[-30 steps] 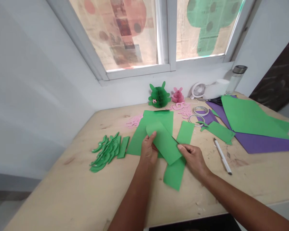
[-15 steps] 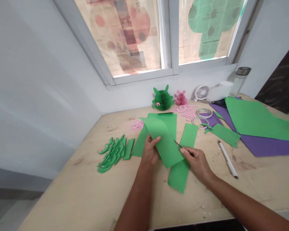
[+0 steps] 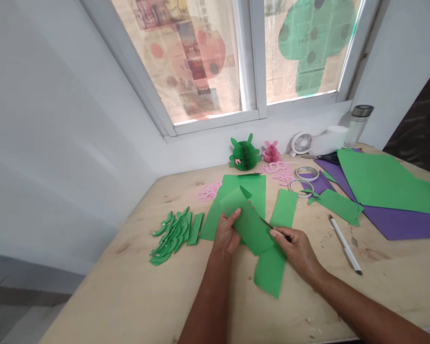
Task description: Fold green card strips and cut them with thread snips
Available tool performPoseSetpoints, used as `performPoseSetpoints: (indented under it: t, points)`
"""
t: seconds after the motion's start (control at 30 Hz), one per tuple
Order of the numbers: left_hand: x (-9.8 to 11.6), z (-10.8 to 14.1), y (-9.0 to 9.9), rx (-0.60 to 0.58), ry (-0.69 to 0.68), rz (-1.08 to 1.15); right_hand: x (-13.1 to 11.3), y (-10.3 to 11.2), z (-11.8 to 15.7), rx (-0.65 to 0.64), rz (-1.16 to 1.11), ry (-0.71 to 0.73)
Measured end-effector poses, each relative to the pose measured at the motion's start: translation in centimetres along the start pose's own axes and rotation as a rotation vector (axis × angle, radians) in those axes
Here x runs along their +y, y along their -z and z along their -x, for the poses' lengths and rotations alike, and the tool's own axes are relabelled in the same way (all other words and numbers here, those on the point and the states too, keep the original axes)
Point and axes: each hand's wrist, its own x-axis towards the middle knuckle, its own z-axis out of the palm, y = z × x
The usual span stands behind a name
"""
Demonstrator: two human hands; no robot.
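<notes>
Two hands work above one wooden tabletop (image 3: pixel 129 291). The left grip (image 3: pixel 227 234) is closed, thumb on top and fingers beneath, on one green paper strip (image 3: pixel 249 227), which is raised before the person and curls at its far end. The right grip (image 3: pixel 295 248) is closed around one slim dark-bladed tool (image 3: pixel 267 223), its handle mostly hidden; the blade lies at the strip's right edge.

Below the held paper, one wide green sheet (image 3: pixel 209 224) lies flat, with one thin dark object (image 3: pixel 249 174) at its far edge. Plain green paper (image 3: pixel 284 208) shows in two parts, beyond and nearer than the held strip; whether these are one piece or two cannot be told.

To the left rest one pile of green cutouts (image 3: pixel 170 236), too overlapped to count, and one narrow green piece (image 3: pixel 195 229). Pink scraps form two clusters, one left (image 3: pixel 209 191) and one right (image 3: pixel 279 172). Behind stand two paper figures, one green (image 3: pixel 245 155) and one pink (image 3: pixel 271 152), then one small fan (image 3: pixel 302 143) and one bottle (image 3: pixel 359 125). On the right are two tape rolls (image 3: pixel 306 173), one pen (image 3: pixel 345 244) and one large green sheet (image 3: pixel 380 181) over purple paper (image 3: pixel 397 222)
</notes>
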Motion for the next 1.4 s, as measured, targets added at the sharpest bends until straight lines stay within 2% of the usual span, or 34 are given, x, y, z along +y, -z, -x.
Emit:
performPoseSetpoints:
  t: [0.1, 0.47, 0.87, 1.4]
  points:
    - [0.0, 0.3, -0.3, -0.062, 0.053, 0.010, -0.1, 0.0, -0.1, 0.007, -0.003, 0.004]
    - [-0.2, 0.3, -0.2, -0.087, 0.069, 0.009, -0.6, 0.0, 0.1, 0.025, 0.000, -0.007]
    - [-0.3, 0.1, -0.2, 0.000, 0.082, -0.040, -0.7, 0.3, 0.0, 0.037, 0.060, 0.009]
    - [-1.6, 0.6, -1.1, -0.002, 0.065, -0.035, -0.9, 0.4, 0.0, 0.053, 0.049, 0.016]
